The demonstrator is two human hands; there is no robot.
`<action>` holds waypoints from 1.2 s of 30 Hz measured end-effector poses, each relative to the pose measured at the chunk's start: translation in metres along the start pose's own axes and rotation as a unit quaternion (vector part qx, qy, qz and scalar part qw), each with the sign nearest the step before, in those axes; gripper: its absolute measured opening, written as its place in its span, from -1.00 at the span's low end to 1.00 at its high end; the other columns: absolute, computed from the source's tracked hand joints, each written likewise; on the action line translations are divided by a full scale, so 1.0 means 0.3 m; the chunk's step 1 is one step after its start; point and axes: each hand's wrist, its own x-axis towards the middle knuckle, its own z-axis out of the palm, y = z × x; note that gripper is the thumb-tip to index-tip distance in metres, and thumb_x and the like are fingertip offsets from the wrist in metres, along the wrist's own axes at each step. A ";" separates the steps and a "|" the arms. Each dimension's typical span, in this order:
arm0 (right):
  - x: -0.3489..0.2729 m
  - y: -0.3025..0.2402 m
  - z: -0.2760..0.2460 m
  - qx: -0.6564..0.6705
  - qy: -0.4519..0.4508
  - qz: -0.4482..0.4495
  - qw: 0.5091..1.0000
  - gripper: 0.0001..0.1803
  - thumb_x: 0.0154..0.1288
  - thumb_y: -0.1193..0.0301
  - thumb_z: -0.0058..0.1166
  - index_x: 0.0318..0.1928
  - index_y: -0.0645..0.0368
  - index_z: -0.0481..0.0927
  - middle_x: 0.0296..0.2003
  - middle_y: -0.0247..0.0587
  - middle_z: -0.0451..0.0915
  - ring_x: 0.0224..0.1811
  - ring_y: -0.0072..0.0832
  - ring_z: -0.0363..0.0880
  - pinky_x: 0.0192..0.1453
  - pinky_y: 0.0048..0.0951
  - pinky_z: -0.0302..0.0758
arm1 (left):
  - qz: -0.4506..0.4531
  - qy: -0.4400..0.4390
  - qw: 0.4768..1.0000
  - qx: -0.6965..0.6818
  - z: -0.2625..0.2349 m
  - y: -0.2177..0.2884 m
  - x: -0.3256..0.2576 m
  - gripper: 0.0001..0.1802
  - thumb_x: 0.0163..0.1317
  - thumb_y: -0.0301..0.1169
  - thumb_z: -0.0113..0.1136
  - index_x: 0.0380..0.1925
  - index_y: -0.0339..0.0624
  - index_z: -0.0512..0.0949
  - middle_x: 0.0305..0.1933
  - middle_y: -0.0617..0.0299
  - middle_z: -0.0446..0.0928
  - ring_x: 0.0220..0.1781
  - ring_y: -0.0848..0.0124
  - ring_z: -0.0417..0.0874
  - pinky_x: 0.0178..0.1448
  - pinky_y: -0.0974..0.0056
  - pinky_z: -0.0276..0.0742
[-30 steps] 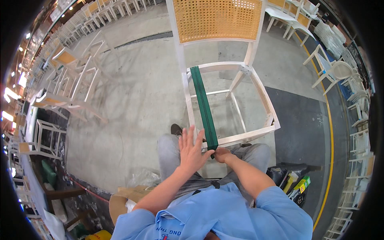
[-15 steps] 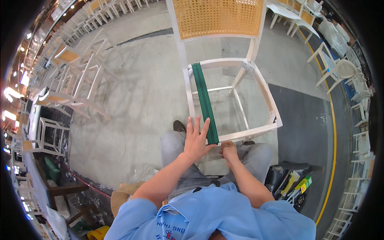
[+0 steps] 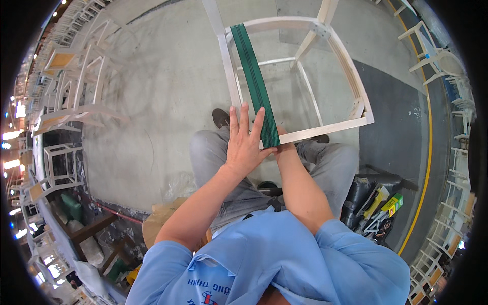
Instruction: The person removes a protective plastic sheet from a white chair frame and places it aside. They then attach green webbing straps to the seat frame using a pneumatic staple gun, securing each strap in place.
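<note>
The right hand [image 3: 285,147], earlier in sight beside the strap's near end, now reaches under the front rail [image 3: 325,130], mostly hidden; its grip cannot be told. The left hand [image 3: 245,147] spreads its fingers over the front-left corner, thumb at the strap. The flat green strap [image 3: 252,76], dark-striped lengthwise, spans the pale chair frame [image 3: 351,71] near its left edge, back to front.

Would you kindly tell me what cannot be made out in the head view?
- Right hand: head view; mostly hidden behind the front rail and green strap, so its grip is unclear.
- Chair's back posts: head view; tops cut off by the upper edge.
- Heaped items, lower right: head view; too small and overlapping to identify.
</note>
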 end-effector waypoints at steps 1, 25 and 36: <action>0.026 -0.011 -0.006 0.006 0.001 0.001 1.000 -0.53 0.54 -0.05 -0.05 -0.21 0.04 0.70 -0.51 -0.28 0.66 -0.53 -0.29 0.60 -0.49 -0.24 0.47 | -0.001 -0.012 1.000 -0.010 -0.004 0.003 0.002 0.37 -0.09 -0.08 0.70 0.64 -0.04 0.01 0.69 -0.32 -0.16 0.67 -0.50 -0.26 0.67 -0.34 -0.03; 0.618 -0.292 -0.413 -0.833 0.321 -0.128 0.433 -0.55 0.52 0.12 0.04 -0.27 0.26 0.77 -0.41 -0.02 0.76 -0.35 -0.10 0.78 -0.27 -0.16 0.63 | -0.361 -0.352 0.755 -0.419 0.494 -0.414 0.283 -0.33 0.39 0.15 0.32 -0.09 -0.36 0.50 -0.34 0.08 0.69 -0.46 0.40 0.74 -0.41 0.28 0.68; 0.597 -0.345 -0.304 -0.910 0.251 -0.020 0.329 -0.60 0.01 0.17 0.52 -0.13 0.04 0.83 -0.11 -0.14 0.78 0.00 -0.18 0.78 0.02 -0.12 0.74 | -0.453 -0.517 0.578 -0.441 0.538 -0.475 0.318 -0.51 0.34 0.02 0.41 -0.18 -0.21 0.58 -0.25 0.15 0.62 -0.34 0.29 0.69 -0.31 0.14 0.60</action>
